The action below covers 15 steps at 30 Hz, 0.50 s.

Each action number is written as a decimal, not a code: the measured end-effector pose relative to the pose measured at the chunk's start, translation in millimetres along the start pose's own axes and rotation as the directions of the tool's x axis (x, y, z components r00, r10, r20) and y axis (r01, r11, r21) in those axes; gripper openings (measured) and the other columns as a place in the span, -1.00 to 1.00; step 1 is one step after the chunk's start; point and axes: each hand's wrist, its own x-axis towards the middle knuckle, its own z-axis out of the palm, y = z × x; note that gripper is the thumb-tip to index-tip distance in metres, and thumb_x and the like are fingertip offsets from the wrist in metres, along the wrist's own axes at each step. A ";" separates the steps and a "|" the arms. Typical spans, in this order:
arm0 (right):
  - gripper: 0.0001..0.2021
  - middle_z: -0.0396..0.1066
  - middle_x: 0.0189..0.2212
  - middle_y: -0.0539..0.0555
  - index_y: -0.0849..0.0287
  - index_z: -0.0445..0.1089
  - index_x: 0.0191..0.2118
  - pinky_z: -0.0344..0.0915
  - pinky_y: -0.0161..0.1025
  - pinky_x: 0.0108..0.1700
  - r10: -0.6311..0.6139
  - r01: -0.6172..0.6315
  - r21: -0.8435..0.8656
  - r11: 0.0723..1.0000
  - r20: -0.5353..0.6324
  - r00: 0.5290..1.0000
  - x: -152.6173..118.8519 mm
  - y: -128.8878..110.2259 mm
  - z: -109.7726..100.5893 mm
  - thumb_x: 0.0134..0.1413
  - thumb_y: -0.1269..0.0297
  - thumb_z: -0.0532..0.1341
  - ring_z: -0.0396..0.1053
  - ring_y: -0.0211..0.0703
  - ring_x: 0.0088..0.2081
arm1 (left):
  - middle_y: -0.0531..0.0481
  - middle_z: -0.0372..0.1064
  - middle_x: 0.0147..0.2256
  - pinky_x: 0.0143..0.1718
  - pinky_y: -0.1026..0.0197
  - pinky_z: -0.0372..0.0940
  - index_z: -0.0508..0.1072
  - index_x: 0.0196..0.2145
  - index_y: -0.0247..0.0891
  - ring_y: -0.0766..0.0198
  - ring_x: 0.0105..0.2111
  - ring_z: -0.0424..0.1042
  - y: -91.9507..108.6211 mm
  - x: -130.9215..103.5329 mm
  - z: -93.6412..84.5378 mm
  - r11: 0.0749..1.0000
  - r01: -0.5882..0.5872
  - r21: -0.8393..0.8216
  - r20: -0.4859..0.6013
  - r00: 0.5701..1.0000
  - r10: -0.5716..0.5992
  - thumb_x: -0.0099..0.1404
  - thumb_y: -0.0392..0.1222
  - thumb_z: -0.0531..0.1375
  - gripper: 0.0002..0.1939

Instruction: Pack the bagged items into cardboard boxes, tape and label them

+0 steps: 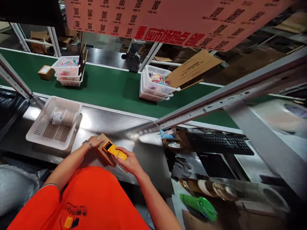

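Note:
A small brown cardboard box (pixel 102 155) sits tilted on the metal bench in front of my body. My left hand (pixel 95 141) grips its far left edge, with the fingers on the top. In my right hand (pixel 130 162) is a yellow tape dispenser (pixel 116 151), its orange-edged front end lying against the top of the box. Something clear, like a tape roll, partly shows below the dispenser. Left of my left hand stands a white plastic basket (pixel 67 145) with a white-labelled packet (pixel 57 117) inside.
Across the bench (pixel 96 119) runs a green conveyor belt (pixel 110 86) carrying stacked white baskets (pixel 157 93) and a small carton (pixel 46 72). A metal post (pixel 187 115) slants at right. Beyond it are a keyboard (pixel 220 142), a bottle (pixel 192 184) and a green item (pixel 199 204). A pink code sheet (pixel 168 22) hangs overhead.

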 end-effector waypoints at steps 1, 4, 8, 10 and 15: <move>-0.44 0.74 -0.14 0.11 0.11 0.68 0.08 0.63 -0.08 -0.12 0.007 -0.007 0.010 1.000 0.002 1.000 -0.2 -1.2 -0.1 -0.05 -0.03 0.46 0.66 0.05 -0.21 | -0.19 0.59 -0.44 -0.24 0.18 0.33 0.52 -0.54 -0.16 -0.03 -0.25 0.63 1.2 -2.8 2.7 1.000 -0.003 0.028 0.010 1.000 0.002 0.43 0.32 0.33 -0.43; -0.39 0.75 -0.07 0.13 0.11 0.69 0.12 0.63 -0.08 -0.09 0.020 -0.020 0.034 0.999 -0.001 1.000 -14.5 6.2 -12.2 -0.06 -0.05 0.47 0.68 0.10 -0.14 | -0.24 0.63 -0.37 -0.18 0.21 0.34 0.51 -0.52 -0.17 -0.05 -0.13 0.66 1.5 -8.6 3.5 0.995 -0.011 0.095 0.009 1.000 0.011 0.46 0.32 0.31 -0.43; -0.39 0.76 -0.03 0.18 0.13 0.73 0.14 0.61 -0.10 -0.13 0.073 -0.073 -0.075 0.994 -0.007 0.997 -72.2 49.5 -59.6 -0.05 -0.01 0.47 0.68 0.10 -0.18 | -0.31 0.66 -0.28 -0.12 0.18 0.36 0.48 -0.53 -0.16 -0.13 -0.05 0.68 2.1 -8.6 -3.3 0.987 -0.014 0.162 0.012 1.000 0.012 0.50 0.28 0.30 -0.43; -0.40 0.76 -0.13 0.17 0.13 0.73 0.17 0.57 -0.10 -0.19 0.122 -0.114 -0.195 0.974 0.026 0.992 -100.9 74.8 -84.1 0.00 0.01 0.44 0.65 0.08 -0.27 | -0.32 0.67 -0.27 -0.08 0.15 0.36 0.45 -0.55 -0.14 -0.18 -0.02 0.68 4.0 -8.1 -5.5 0.983 -0.006 0.185 0.012 1.000 0.004 0.51 0.26 0.29 -0.43; -0.44 0.76 -0.19 0.14 0.11 0.75 0.16 0.48 -0.11 -0.13 0.160 -0.106 -0.401 0.910 0.102 0.982 -88.2 93.7 -78.2 0.00 0.15 0.39 0.66 0.09 -0.23 | -0.29 0.66 -0.26 -0.03 0.14 0.37 0.43 -0.56 -0.13 -0.18 0.01 0.66 13.5 -11.3 -11.4 0.976 0.021 0.217 -0.008 1.000 -0.019 0.50 0.21 0.31 -0.45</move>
